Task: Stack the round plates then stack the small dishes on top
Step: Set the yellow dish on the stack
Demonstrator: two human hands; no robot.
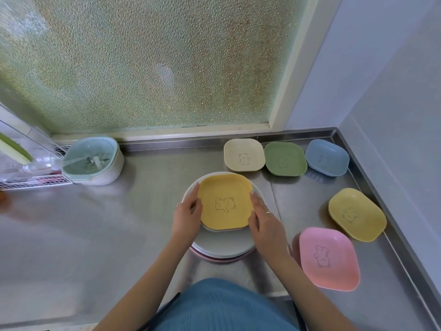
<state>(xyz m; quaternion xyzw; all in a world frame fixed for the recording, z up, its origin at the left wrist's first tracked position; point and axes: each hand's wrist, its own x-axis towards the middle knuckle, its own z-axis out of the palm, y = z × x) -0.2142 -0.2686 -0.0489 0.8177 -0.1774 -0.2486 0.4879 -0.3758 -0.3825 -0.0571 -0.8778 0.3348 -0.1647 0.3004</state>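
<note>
While both hands, left (187,215) and right (263,217), hold the yellow dish (225,201) between straight fingers, center it on the plates (224,246). Then let go gently.

You will find no words, brand names, labels or numbers to read anywhere here. The only marks are line drawings of a small bear, printed in the middle of the dishes: one on the yellow dish (225,201) atop the stack of plates (224,247), and, to the right of that stack, on the cream dish (244,154), the second yellow dish (356,214) and the pink dish (328,258). Fainter marks on the green dish (285,158) and blue dish (326,156) are too dim to make out.
</note>
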